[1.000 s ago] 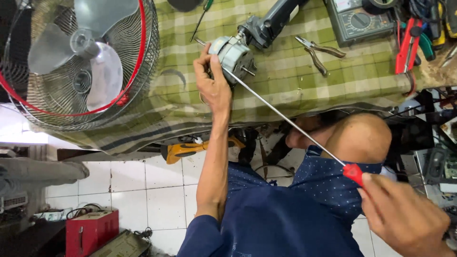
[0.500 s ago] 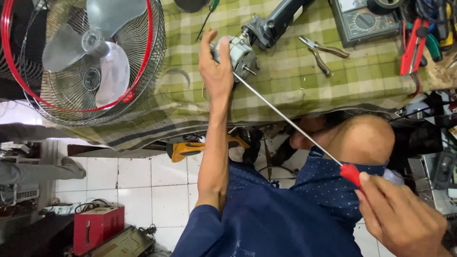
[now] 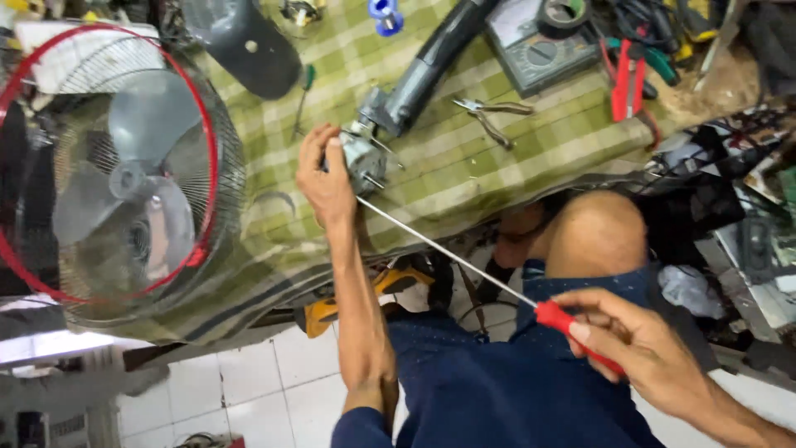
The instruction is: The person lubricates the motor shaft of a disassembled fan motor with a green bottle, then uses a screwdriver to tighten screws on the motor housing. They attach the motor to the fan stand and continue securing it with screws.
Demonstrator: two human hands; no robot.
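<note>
Small grey metal fan motor sits on the green checked cloth covering the table, at the end of a dark grey cylindrical housing that lies diagonally across the cloth.

Head view:
- Left hand wraps the motor's left side, grip clenched on the motor body, forearm running down toward the camera.
- Right hand bottom right, grip closed on the red handle of a long thin-shaft screwdriver. Shaft slants up-left, tip at the motor's underside; exact contact point hidden.
- Silver needle-nose pliers lie on the cloth just right of the housing.
- Grey analogue multimeter top centre-right, red-handled tools beside it.
- Red-rimmed wire-cage fan with grey blades lies at left.
- Bare knee under the table edge, dark blue clothing below.
</note>
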